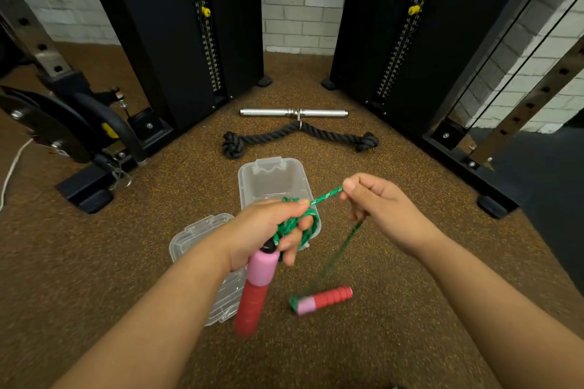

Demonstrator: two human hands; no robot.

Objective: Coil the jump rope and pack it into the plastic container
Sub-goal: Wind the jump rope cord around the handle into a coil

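**Rope runs right from the coil hand, with one handle trailing on the floor**

The left hand [268,230] is closed around a bundle of green jump rope [295,224] loops, and the first handle [257,287], pink above red, hangs downward from that fist. From the bundle a taut strand leads up and to the right into the right hand [376,202], which pinches it between thumb and fingertips. Below that pinch the rope drops, blurred, to the second handle [322,298], which lies near the floor with its long axis running left to right, below and between the two hands. The right hand is the nearer one to that free end, so the next wrap likely turns on it feeding rope leftward.

The clear plastic container [273,177] sits open on the speckled brown rubber floor [410,309], just beyond the left hand; its lid [196,237] lies beside it, partly under the left wrist. Farther off lie a black triceps rope [297,136] and a chrome bar [294,113], between black cable machine columns [202,25].
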